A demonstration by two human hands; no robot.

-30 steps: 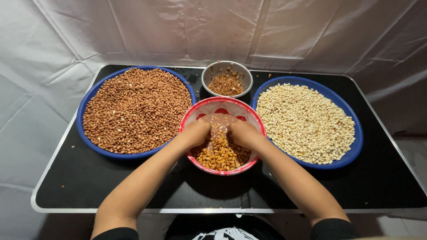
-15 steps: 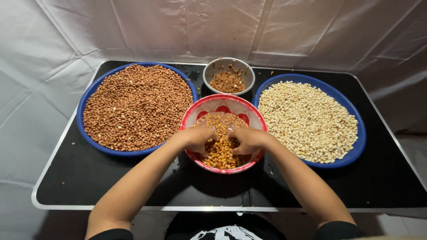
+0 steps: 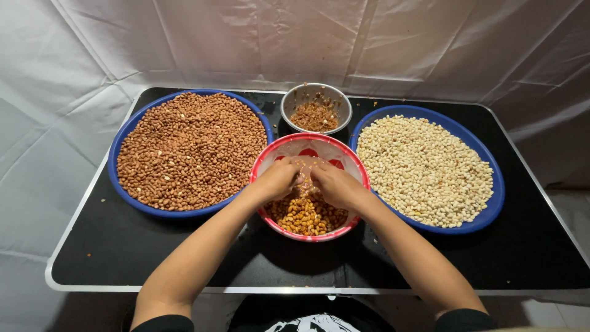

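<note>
A red and white bowl (image 3: 353, 165) sits in the middle of the black table and holds yellowish-brown peanuts (image 3: 305, 215). My left hand (image 3: 276, 179) and my right hand (image 3: 332, 182) are both inside the bowl, cupped side by side over the peanuts, with some nuts pressed between the fingertips. Left of the bowl lies a wide blue tray (image 3: 126, 136) heaped with red-skinned peanuts (image 3: 190, 147). To the right a second blue tray (image 3: 491, 206) holds pale skinned peanuts (image 3: 424, 166).
A small steel bowl (image 3: 295, 98) with brown flaky skins stands behind the red bowl. The black table (image 3: 110, 252) has a pale metal rim. White cloth hangs behind and around the table. A few loose bits lie on the table's left side.
Both hands have stayed in the red bowl and shifted slightly, rubbing the peanuts between them. The trays and steel bowl have not moved.
</note>
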